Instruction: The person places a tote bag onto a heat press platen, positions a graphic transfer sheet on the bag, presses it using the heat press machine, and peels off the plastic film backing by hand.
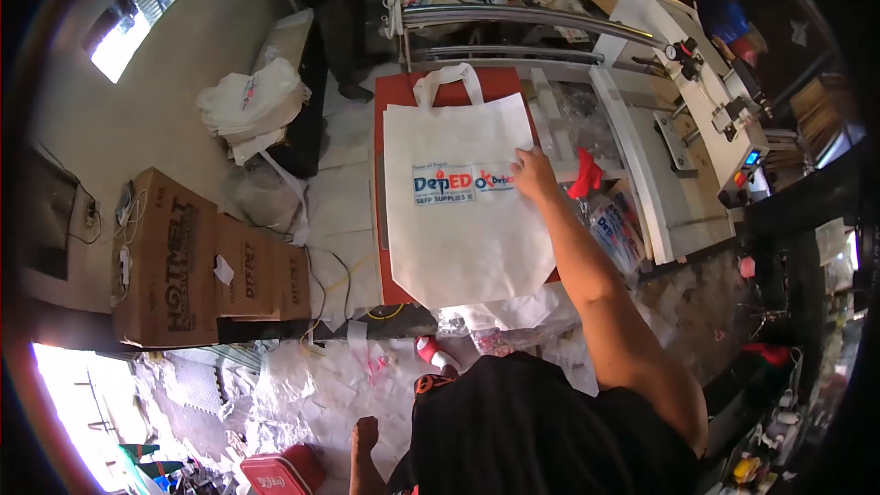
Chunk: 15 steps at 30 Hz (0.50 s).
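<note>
Right hand [534, 172]: on the upper right edge of the bag [472, 252], at the end of the print [445, 186]; whether it pinches or only presses cannot be told. Left hand [365, 435]: curled closed, nothing visible in it, well apart from the bag. Bag: flat on a red board [506, 84], long axis near 12 to 6 o'clock, handle [471, 84] toward 12. Its middle lies at 8 o'clock from the right hand, the nearer, and at 1 o'clock from the left. Outward: red cloth [585, 174] at 3 o'clock from the right hand; bag pile [252, 110] at 10 and cartons [174, 257] near 9 o'clock from the bag.
</note>
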### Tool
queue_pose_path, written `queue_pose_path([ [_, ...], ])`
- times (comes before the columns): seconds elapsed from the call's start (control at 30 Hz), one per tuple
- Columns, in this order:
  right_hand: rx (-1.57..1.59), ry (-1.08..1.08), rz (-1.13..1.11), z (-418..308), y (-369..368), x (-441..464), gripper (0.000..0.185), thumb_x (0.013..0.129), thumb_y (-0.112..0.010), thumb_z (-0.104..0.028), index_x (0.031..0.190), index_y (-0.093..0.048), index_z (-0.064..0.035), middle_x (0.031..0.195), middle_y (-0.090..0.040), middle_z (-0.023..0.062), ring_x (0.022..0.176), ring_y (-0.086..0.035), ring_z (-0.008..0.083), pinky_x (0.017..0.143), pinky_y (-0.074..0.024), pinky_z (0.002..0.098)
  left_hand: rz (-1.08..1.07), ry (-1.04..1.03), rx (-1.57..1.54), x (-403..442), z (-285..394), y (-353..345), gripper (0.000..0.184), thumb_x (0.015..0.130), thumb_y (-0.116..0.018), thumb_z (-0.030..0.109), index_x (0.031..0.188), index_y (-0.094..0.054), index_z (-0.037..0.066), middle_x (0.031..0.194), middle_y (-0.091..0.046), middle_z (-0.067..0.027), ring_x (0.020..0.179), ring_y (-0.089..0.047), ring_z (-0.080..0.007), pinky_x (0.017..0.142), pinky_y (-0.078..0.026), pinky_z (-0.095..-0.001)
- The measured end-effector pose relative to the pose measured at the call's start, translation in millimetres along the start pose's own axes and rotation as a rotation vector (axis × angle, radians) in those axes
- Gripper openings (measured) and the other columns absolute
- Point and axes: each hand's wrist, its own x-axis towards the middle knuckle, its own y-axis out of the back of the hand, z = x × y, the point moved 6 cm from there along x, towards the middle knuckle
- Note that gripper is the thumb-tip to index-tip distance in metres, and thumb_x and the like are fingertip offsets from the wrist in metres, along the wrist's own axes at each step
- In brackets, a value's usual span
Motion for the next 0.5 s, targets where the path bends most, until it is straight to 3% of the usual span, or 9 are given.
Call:
queue_pose_path([
  [0.07,-0.127,0.066,0.057,-3,-2,1,0.029,0.082,-0.068,-0.016,0.109,-0.069,-0.0059,0.1,-0.065,0.0203,0.092,-0.064,0.0378,0.086,-0.0519,0.0441,-0.07,0.013,0.025,1,-18,3,0.026,0.067,-0.078,0.01,0.086,-0.06,0.011,0.087,-0.066,-0.0098,0.088,-0.065,-0.0329,0.074,-0.054,-0.0454],
  [0.1,-0.094,-0.021,-0.019,0,-4,6,0.029,0.082,-0.068,-0.016,0.109,-0.069,-0.0073,0.102,-0.065,0.019,0.094,-0.064,0.0378,0.087,-0.0517,0.0439,-0.051,-0.104,0.127,-1,-20,14,0.024,0.067,-0.076,0.011,0.085,-0.061,0.01,0.084,-0.065,-0.0096,0.086,-0.065,-0.0321,0.074,-0.054,-0.0438],
  [0.17,-0.063,-0.106,-0.092,4,-8,15,0.028,0.081,-0.068,-0.016,0.108,-0.069,-0.0088,0.104,-0.066,0.0177,0.095,-0.064,0.0377,0.089,-0.0516,0.0436,-0.015,-0.089,0.079,6,-37,24,0.024,0.067,-0.076,0.011,0.085,-0.061,0.01,0.083,-0.064,-0.0098,0.085,-0.065,-0.0322,0.074,-0.054,-0.0442],
  [0.27,0.091,-0.267,-0.109,-4,-16,4,0.015,0.078,-0.07,-0.013,0.093,-0.068,-0.0098,0.096,-0.064,0.0121,0.092,-0.062,0.0354,0.083,-0.0498,0.045,-0.024,-0.077,0.101,9,-55,35,0.023,0.068,-0.075,0.012,0.086,-0.061,0.01,0.084,-0.065,-0.0103,0.084,-0.065,-0.0334,0.073,-0.053,-0.0458],
  [0.33,-0.025,0.037,0.136,-87,14,-41,0.008,0.077,-0.067,-0.01,0.083,-0.062,-0.0106,0.087,-0.063,0.0105,0.088,-0.061,0.0348,0.076,-0.0487,0.0464,-0.057,-0.001,0.032,13,-53,47,0.021,0.071,-0.073,0.012,0.088,-0.061,0.009,0.088,-0.065,-0.012,0.086,-0.065,-0.0348,0.074,-0.054,-0.0468],
  [0.4,0.108,0.144,-0.198,-146,-3,-102,0.011,0.076,-0.066,-0.004,0.081,-0.058,-0.01,0.084,-0.061,0.011,0.086,-0.06,0.0342,0.074,-0.0478,0.047,0.007,0.042,-0.111,18,-49,54,0.02,0.072,-0.073,0.012,0.088,-0.061,0.009,0.091,-0.065,-0.013,0.088,-0.065,-0.0352,0.075,-0.054,-0.0467],
  [0.43,0.285,0.266,-0.239,-179,1,-143,0.012,0.076,-0.066,-0.004,0.082,-0.057,-0.009,0.085,-0.061,0.0108,0.085,-0.06,0.0332,0.075,-0.0488,0.0439,0.071,0.088,-0.253,19,-51,58,0.018,0.074,-0.072,0.012,0.088,-0.061,0.008,0.094,-0.066,-0.0141,0.089,-0.065,-0.0356,0.076,-0.054,-0.0467],
  [0.47,0.5,0.325,-0.536,-199,-10,-183,0.012,0.077,-0.066,-0.005,0.086,-0.059,-0.0073,0.086,-0.064,0.0111,0.085,-0.062,0.031,0.077,-0.0505,0.0394,0.071,0.085,-0.252,25,-52,53,0.018,0.074,-0.072,0.012,0.088,-0.061,0.008,0.094,-0.066,-0.0141,0.089,-0.065,-0.0356,0.076,-0.054,-0.0467],
  [0.5,0.658,0.316,-0.847,-222,-4,-220,0.011,0.08,-0.066,-0.007,0.09,-0.061,-0.0063,0.092,-0.068,0.0101,0.088,-0.065,0.0276,0.08,-0.0517,0.0357,0.071,0.103,-0.271,35,-56,43,0.017,0.084,-0.062,0.022,0.09,-0.063,0.007,0.096,-0.067,-0.0172,0.091,-0.064,-0.0392,0.078,-0.053,-0.0475],
])
